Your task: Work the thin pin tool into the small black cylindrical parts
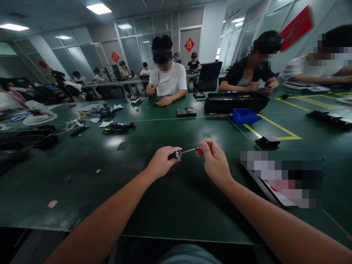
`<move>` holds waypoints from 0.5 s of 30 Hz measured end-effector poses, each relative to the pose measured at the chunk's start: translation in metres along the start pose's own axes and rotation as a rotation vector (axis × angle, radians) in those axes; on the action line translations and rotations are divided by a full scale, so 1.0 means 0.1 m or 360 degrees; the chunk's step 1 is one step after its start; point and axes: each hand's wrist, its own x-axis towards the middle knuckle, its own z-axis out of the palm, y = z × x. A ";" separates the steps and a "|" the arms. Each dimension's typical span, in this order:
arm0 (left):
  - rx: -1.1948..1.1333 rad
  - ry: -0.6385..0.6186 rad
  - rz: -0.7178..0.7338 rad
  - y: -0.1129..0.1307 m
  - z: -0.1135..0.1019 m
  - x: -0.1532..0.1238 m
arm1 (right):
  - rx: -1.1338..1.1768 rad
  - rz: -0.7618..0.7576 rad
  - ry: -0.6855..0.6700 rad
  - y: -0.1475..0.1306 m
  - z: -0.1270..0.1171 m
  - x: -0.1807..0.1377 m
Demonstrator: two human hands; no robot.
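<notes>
The left hand, curled, grips 1 black cylinder (silver-rimmed at its end). The right hand pinches a red-handled screwdriver, shaft pointing toward that end.

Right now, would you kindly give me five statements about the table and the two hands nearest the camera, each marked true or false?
1. The blue bin stands on the green table. True.
2. The left hand holds a dark cylinder. True.
3. The right hand lies flat on the green table. False: it grips a thin metal-shafted tool, its shaft directed at the dark cylinder.
4. The yellow lines are on the left side of the picture. False: they are on the right.
5. A person in a white top is across the green table. True.
</notes>
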 end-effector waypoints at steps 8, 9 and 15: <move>0.0133 -0.0073 0.0057 -0.03 0.01 0.01 | -0.0350 -0.0217 -0.0204 -0.05 -0.04 -0.03; 0.0144 -0.0088 0.0052 -0.04 0.01 0.01 | -0.0409 -0.0251 -0.0225 -0.05 -0.04 -0.02; 0.0178 -0.0152 0.0009 -0.11 0.05 0.01 | -0.0541 -0.0312 -0.0196 -0.05 -0.05 -0.01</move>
